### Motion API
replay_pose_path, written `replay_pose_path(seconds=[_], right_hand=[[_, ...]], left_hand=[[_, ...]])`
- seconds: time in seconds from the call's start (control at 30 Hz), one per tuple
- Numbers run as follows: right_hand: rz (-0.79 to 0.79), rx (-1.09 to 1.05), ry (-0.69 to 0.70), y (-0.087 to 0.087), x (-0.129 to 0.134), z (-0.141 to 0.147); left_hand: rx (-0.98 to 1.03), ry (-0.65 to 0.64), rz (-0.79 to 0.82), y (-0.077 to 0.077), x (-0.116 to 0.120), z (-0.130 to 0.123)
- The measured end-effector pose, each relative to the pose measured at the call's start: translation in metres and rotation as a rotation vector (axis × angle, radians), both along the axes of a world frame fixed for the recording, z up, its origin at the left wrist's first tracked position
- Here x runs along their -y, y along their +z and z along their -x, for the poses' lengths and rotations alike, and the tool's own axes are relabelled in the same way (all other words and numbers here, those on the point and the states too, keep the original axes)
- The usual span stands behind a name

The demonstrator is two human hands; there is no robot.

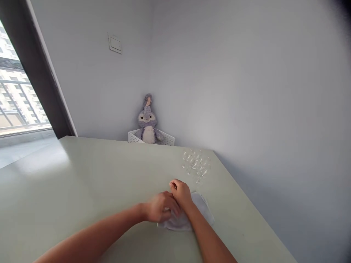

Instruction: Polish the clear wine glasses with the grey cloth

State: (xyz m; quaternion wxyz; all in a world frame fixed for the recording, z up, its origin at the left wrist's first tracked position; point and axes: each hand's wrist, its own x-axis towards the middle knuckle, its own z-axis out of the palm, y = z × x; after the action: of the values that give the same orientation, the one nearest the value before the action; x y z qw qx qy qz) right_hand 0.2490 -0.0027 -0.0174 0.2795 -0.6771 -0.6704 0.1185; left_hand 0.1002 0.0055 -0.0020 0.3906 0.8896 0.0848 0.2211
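A pale lavender cloth (203, 209) lies on the greenish-white table, partly covered by my forearm and hands. My left hand (162, 207) is over the cloth's left part, blurred, with its fingers reaching toward my right wrist; whether it pinches anything is unclear. My right hand (181, 191) is at the cloth's far edge with its fingers curled in, and whatever it may hold is hidden. Beyond it stands a cluster of several small clear glass-like pieces (195, 164).
The table (95, 175) reaches a wall corner. Behind its far edge a grey plush toy (148, 133) sits in a white perforated basket (168, 140). A window is at the far left, and the table's right edge slants along the wall.
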Motion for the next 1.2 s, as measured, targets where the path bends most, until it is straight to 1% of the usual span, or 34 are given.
replay_pose_path(seconds=[0.03,0.07,0.13,0.17,0.2,0.23,0.33,0.43,0.53,0.6,0.67,0.73,0.83,0.93,1.03,1.2], right_hand=[[-0.002,0.002,-0.009,-0.001,-0.001,0.001],[0.01,0.012,-0.014,-0.003,-0.001,0.003],[0.064,0.062,-0.004,-0.009,-0.002,0.008],[0.087,0.1,0.017,-0.011,-0.002,0.012],[0.102,0.141,0.047,-0.014,-0.001,0.016],[0.106,0.176,0.086,-0.016,0.0,0.02],[0.081,0.223,0.193,-0.016,0.004,0.029],[0.068,0.195,0.218,-0.014,0.006,0.031],[0.043,0.158,0.228,-0.016,0.004,0.028],[0.022,0.142,0.234,-0.019,0.002,0.026],[0.012,0.136,0.239,-0.023,0.001,0.025],[0.023,0.133,0.237,-0.025,0.001,0.025],[0.049,0.113,0.226,-0.026,0.002,0.024],[0.036,0.088,0.234,-0.025,0.003,0.023],[0.035,0.082,0.243,-0.026,0.003,0.022],[0.032,0.057,0.237,-0.028,0.003,0.022]], left_hand=[[0.038,0.093,0.083,0.006,-0.005,-0.001],[0.082,0.223,0.158,0.01,-0.011,-0.003],[0.142,0.53,0.273,0.016,-0.03,-0.011],[0.141,0.66,0.319,0.017,-0.042,-0.017],[0.11,0.753,0.361,0.016,-0.056,-0.025],[0.053,0.794,0.414,0.013,-0.07,-0.033],[-0.034,0.785,0.509,-0.002,-0.107,-0.064],[-0.073,0.754,0.593,-0.018,-0.129,-0.099],[-0.07,0.701,0.667,-0.03,-0.14,-0.131],[-0.067,0.651,0.712,-0.035,-0.145,-0.146],[-0.071,0.601,0.751,-0.038,-0.151,-0.154],[-0.069,0.573,0.781,-0.041,-0.156,-0.154],[-0.036,0.607,0.807,-0.045,-0.165,-0.137],[0.026,0.708,0.82,-0.045,-0.176,-0.099],[0.098,0.849,0.83,-0.042,-0.19,-0.041],[0.226,1.125,0.847,-0.031,-0.214,0.075]])
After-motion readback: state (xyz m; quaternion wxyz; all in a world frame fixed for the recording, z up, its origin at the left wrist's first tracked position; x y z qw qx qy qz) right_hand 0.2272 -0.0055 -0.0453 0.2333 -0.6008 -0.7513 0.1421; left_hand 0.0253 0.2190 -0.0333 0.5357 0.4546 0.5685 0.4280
